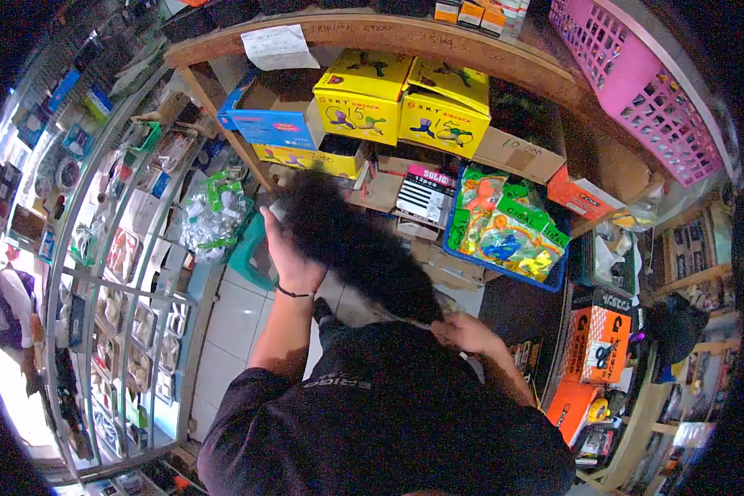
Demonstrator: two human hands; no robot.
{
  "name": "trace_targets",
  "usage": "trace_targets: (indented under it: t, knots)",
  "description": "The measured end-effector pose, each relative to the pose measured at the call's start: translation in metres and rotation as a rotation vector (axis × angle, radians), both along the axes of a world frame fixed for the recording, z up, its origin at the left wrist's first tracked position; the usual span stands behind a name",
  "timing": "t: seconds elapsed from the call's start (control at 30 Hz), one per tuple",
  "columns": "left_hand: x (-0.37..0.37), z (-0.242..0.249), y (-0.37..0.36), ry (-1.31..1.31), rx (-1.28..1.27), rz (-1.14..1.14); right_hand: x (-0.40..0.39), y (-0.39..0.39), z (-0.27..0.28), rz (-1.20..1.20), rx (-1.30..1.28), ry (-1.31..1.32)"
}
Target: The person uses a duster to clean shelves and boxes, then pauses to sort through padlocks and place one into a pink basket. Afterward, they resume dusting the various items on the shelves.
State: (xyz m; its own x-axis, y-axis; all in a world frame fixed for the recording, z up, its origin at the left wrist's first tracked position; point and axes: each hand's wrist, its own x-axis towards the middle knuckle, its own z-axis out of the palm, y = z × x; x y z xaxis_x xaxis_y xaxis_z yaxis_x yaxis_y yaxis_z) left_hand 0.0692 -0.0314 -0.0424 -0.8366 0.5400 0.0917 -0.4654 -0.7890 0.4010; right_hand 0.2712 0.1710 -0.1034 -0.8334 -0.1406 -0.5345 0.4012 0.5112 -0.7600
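Note:
A black, fluffy feather duster (364, 240) stretches diagonally in front of me, from the shelf's lower boxes down toward my right side. My right hand (469, 335) is closed around its lower end, where a thin pale handle shows beside the feathers. My left hand (296, 260), with a dark band at the wrist, lies stretched along the upper feathers and touches them with the palm. Some of its fingers are hidden by the feathers.
Yellow boxes (442, 120) and a blue box (273, 124) stand on a wooden shelf ahead. Below is a blue basket (558, 285) of packaged items. A pink basket (628, 74) hangs over upper right. Glass display shelves (124, 248) line the left; orange boxes (599, 339) stand right.

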Motion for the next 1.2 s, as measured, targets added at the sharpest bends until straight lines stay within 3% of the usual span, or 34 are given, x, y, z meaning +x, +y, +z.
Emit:
trace_targets:
  t: [0.03,0.1,0.17,0.2,0.23,0.27,0.3,0.37,0.43,0.47,0.5,0.57,0.6,0.63,0.67,0.7,0.73,0.77,0.83,0.9,0.97,1.03,1.07,1.1,1.13,1.17,1.2]
  knots:
    - [0.005,0.008,0.001,-0.13,-0.006,0.06,-0.001,0.0,0.001,-0.004,0.0,-0.029]
    - [-0.005,-0.014,0.0,-0.121,-0.01,0.091,0.0,0.001,-0.002,-0.008,0.0,-0.056]
    - [-0.015,-0.036,-0.002,0.164,-0.026,-0.031,0.004,0.004,-0.012,0.217,-0.044,0.232]
    - [-0.017,-0.036,-0.003,0.194,0.012,-0.075,0.003,0.003,-0.01,0.215,-0.04,0.234]
    - [-0.011,-0.02,-0.001,0.195,0.015,-0.075,0.002,0.001,-0.007,0.067,-0.039,0.115]
    - [-0.001,0.0,0.002,0.043,0.022,0.005,0.002,-0.001,-0.006,-0.08,-0.039,-0.006]
    - [0.005,0.009,0.003,-0.111,0.027,0.085,0.003,0.001,-0.013,-0.076,-0.039,-0.009]
    - [-0.002,-0.009,0.0,-0.117,0.041,0.069,0.006,0.008,-0.037,0.163,0.048,0.046]
    - [-0.01,-0.026,-0.001,0.269,-0.36,0.079,0.011,0.009,-0.042,0.174,0.0,0.156]
    - [-0.011,-0.022,-0.002,0.226,-0.016,-0.067,0.011,0.01,-0.041,0.188,-0.047,0.264]
    - [-0.009,-0.018,-0.001,0.227,-0.013,-0.067,0.01,0.009,-0.039,0.187,-0.044,0.265]
    - [0.005,0.01,0.003,-0.071,0.0,0.145,0.005,0.001,-0.019,-0.148,-0.168,-0.037]
    - [0.007,0.014,0.002,-0.097,0.013,0.111,0.004,0.0,-0.012,-0.144,-0.168,-0.041]
    - [0.003,0.003,0.001,-0.098,0.014,0.113,0.003,0.0,-0.005,0.033,-0.071,0.026]
    - [-0.005,-0.013,0.0,0.085,-0.016,0.035,0.002,0.0,-0.002,0.208,0.026,0.096]
    - [-0.011,-0.026,-0.001,0.27,-0.043,-0.046,0.002,0.0,-0.002,0.205,0.028,0.099]
    - [0.001,-0.01,0.003,0.16,-0.244,0.151,0.002,0.001,-0.003,0.146,-0.011,0.073]
    - [0.001,-0.002,0.003,0.163,-0.241,0.15,0.002,0.001,-0.004,0.089,-0.05,0.047]
    - [0.003,0.009,0.001,-0.085,0.064,0.093,0.002,0.001,-0.01,0.019,-0.107,0.009]
    - [0.007,0.013,0.002,-0.105,0.075,0.086,0.005,0.0,-0.019,-0.051,-0.167,-0.032]
    - [0.001,-0.003,0.003,0.06,-0.189,0.153,0.007,0.003,-0.025,0.215,-0.051,0.252]
    - [-0.001,-0.003,0.004,0.144,-0.317,0.181,0.004,0.002,-0.018,0.082,-0.074,0.117]
    - [0.002,0.006,0.003,0.04,-0.137,0.143,0.003,0.001,-0.015,-0.047,-0.099,-0.022]
    - [0.004,0.01,0.002,-0.065,0.043,0.105,0.003,0.001,-0.017,-0.047,-0.099,-0.026]
    - [0.002,0.007,0.001,-0.117,0.062,0.077,0.004,0.002,-0.02,0.053,-0.044,-0.026]
    - [-0.002,-0.003,0.0,-0.117,0.063,0.078,0.003,0.003,-0.022,0.152,0.011,-0.025]
    - [-0.009,-0.019,0.0,0.089,0.057,0.006,0.002,0.002,-0.017,0.151,0.011,-0.023]
